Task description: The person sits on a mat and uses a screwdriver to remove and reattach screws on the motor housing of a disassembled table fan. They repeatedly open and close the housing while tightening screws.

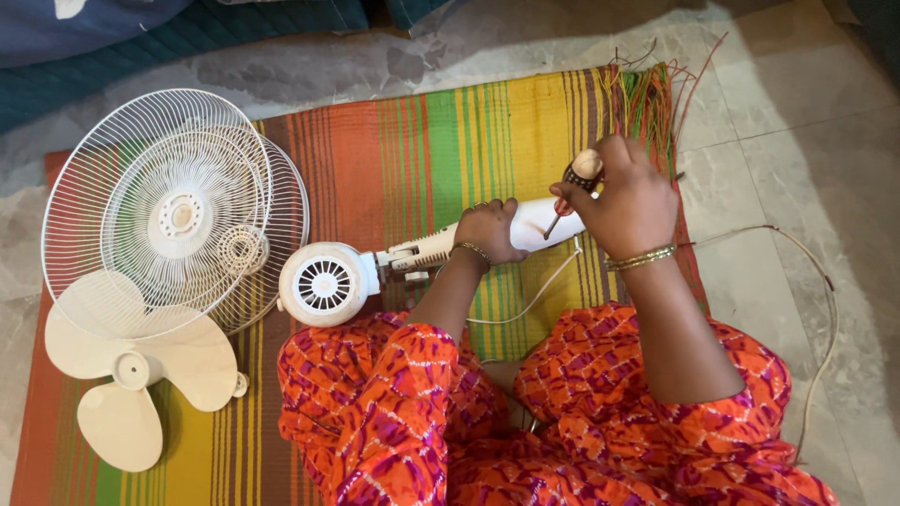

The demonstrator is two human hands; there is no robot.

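While left hand (489, 231) clasps smooth white fan body (441, 248), right hand (626, 201) grip closed round wooden-knobbed screwdriver (574, 186).

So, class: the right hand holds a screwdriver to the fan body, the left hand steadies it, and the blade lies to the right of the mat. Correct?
Not quite. The head view shows the blade on the mat's left end, below the grilles. The right hand does hold the screwdriver to the fan body; the left hand steadies it.

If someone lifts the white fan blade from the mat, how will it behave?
The fan blade looks like thin plastic, so it is probably light and a little flexible. Its three wide lobes lie flat on the striped mat, so it should not roll.
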